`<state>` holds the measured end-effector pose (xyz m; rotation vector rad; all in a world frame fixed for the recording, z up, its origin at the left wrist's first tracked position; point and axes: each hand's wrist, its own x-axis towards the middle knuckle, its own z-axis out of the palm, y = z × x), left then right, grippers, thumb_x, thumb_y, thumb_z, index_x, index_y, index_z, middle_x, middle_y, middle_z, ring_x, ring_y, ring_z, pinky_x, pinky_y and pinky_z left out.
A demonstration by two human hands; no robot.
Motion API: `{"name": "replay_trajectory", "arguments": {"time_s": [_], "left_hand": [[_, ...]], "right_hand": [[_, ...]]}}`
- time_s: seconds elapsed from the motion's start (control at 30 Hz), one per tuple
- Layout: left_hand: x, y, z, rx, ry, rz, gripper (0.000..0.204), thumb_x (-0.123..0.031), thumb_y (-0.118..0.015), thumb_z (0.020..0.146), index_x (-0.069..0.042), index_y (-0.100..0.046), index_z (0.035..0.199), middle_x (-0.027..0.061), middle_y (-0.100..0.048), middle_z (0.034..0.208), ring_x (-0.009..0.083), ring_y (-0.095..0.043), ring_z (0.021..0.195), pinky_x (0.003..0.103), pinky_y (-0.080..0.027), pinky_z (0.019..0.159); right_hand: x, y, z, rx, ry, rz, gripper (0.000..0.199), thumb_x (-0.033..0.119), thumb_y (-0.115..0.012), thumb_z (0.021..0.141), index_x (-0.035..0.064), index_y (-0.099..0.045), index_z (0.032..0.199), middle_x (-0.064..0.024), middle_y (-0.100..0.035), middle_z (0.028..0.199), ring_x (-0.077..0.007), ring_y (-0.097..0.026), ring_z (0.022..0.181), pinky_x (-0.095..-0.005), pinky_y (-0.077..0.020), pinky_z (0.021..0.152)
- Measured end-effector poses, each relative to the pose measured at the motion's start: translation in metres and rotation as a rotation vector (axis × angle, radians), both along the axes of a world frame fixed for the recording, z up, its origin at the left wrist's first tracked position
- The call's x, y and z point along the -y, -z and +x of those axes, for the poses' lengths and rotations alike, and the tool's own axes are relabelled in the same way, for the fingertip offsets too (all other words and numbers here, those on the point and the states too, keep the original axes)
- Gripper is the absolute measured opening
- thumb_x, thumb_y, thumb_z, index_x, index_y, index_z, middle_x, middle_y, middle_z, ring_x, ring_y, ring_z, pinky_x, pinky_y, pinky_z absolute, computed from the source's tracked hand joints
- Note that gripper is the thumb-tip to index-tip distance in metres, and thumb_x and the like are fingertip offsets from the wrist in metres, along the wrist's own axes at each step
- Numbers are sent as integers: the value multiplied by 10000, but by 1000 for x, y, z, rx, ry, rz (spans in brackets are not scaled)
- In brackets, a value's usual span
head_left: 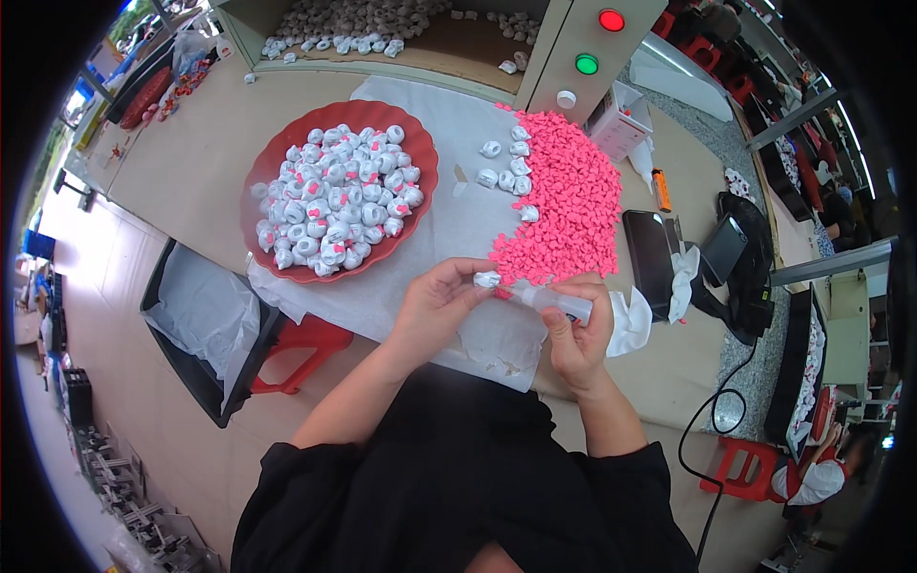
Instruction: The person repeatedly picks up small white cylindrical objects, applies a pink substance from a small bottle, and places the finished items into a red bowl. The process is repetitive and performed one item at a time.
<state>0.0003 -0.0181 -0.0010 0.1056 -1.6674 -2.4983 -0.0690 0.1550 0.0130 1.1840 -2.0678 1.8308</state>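
While the left hand (435, 306) pinches a white piece (487, 279), the right hand's (578, 339) grip clamps a tube (554, 303) (tip leftward).

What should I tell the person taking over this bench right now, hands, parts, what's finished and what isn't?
Left hand: pinching one small white piece at its fingertips.
Right hand: gripping a clear tube-shaped tool whose tip meets that white piece.
Parts: heap of pink pieces on the white sheet, right of centre; a few loose white pieces along its left edge.
Done: red bowl piled with white pieces carrying pink bits.
Left: most of the pink heap, the loose white pieces, and the one in hand. More white pieces sit in the tray at the back.
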Motion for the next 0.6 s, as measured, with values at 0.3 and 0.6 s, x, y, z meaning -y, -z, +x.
{"name": "replay_trajectory", "arguments": {"time_s": [0.3, 0.6], "left_hand": [[0, 1, 0, -7, 4, -8, 271, 44, -511, 836, 41, -489, 1107, 85, -563, 1021, 111, -538, 939, 240, -436, 824], [0, -3, 1, 12, 3, 20, 265, 38, -537, 825, 31, -507, 1089, 59, -565, 997, 95, -534, 921, 227, -433, 815]], "right_hand": [[0, 0, 0, 10, -2, 5, 263, 98, -633, 784, -6, -466, 958, -107, -480, 870, -173, -473, 749, -262, -389, 647], [1, -1, 1, -45, 20, 10, 272, 83, -647, 767, -2, -471, 955, -110, -496, 862, -193, -492, 751, -275, -405, 647]]}}
